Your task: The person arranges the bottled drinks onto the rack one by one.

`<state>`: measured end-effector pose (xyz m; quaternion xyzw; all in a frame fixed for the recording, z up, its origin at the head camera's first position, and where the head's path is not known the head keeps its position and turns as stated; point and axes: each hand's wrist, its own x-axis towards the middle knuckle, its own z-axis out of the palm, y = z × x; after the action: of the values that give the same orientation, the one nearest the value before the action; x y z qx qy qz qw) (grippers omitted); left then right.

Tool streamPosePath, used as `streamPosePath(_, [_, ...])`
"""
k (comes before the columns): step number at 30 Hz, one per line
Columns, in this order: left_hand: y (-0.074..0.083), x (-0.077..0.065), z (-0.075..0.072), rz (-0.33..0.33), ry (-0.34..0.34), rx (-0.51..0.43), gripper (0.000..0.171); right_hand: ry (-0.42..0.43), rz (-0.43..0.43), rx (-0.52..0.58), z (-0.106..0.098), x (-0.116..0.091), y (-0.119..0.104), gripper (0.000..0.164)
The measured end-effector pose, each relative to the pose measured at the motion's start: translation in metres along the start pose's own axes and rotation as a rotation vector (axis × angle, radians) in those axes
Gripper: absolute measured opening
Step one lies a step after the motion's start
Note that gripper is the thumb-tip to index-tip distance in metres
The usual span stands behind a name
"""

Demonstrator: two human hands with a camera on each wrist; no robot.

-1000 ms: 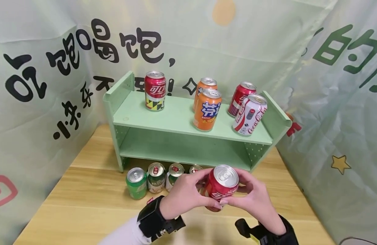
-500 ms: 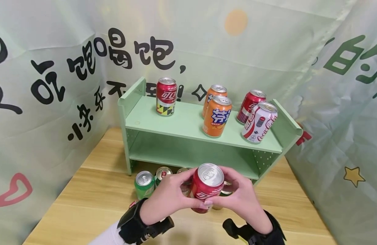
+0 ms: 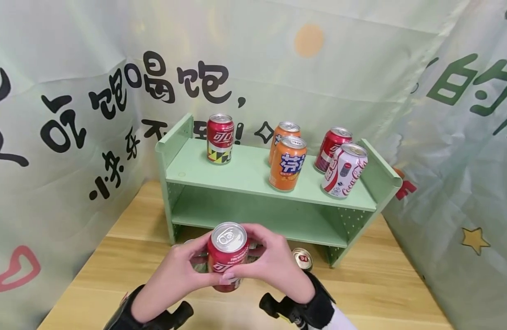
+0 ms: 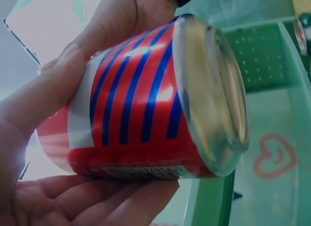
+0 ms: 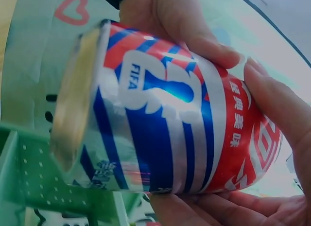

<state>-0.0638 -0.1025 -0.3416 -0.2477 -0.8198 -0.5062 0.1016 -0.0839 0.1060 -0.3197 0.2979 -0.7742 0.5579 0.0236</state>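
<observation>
A red can (image 3: pixel 227 257) is above the table (image 3: pixel 373 288), gripped by the left hand (image 3: pixel 183 268) at nine o'clock and the right hand (image 3: pixel 274 262) at three; only the right wrist view shows its trophy picture (image 5: pixel 158 90). A green shelf (image 3: pixel 257 216) stands at one o'clock.

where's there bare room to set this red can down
Top shelf: between the left red can and the orange cans. Lower shelf: looks bare where visible. Table: right of the gold-topped can. Crowded: the top shelf's right end, holding a white can and another red can. Behind the held can, the table is partly hidden.
</observation>
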Motion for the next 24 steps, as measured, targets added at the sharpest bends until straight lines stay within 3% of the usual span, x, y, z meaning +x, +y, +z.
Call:
streamPosePath(5, [-0.007,-0.006,-0.017,-0.077,-0.017,-0.022,0.072,-0.018,-0.035,-0.011,0.017,0.009,0.001,0.067])
streamPosePath(13, [-0.009,-0.003,-0.029,-0.115,-0.008,-0.055,0.073,-0.035,-0.042,-0.039,0.02,0.023,-0.006,0.069])
streamPosePath(24, [0.021,0.023,-0.061,-0.045,0.084,0.093,0.072,-0.047,-0.165,-0.07,0.004,0.063,-0.044,0.07])
